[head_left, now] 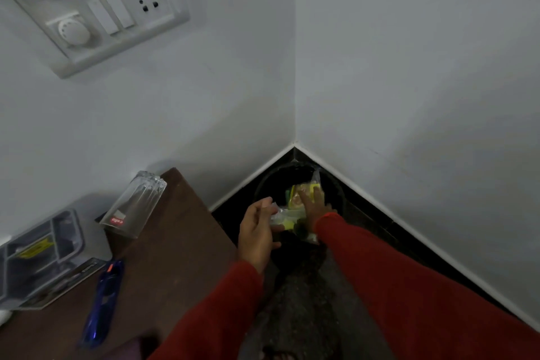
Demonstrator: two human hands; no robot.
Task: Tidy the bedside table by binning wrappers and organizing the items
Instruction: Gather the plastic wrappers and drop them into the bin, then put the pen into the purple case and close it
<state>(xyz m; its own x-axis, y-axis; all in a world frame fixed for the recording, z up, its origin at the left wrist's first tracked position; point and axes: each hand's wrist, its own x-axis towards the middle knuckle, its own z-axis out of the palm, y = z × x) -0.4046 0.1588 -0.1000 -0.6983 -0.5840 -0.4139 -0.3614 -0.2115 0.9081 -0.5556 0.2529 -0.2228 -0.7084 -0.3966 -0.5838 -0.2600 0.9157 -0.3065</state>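
While both hands hang over the black bin (264,184) in the corner of the floor, the job is to let every wrapper fall inside. The left hand (257,231) is half curled, its fingertips pinching a clear crinkled wrapper (285,218) above the rim. The right hand (314,203) is spread flat, pressing a yellow wrapper (298,194) down into the bin. Best to release low and well inside the rim. On the bedside table (181,242) wait a glass (136,203) near its back corner, a blue pen (102,301) and a grey box (41,254) at its left edge.
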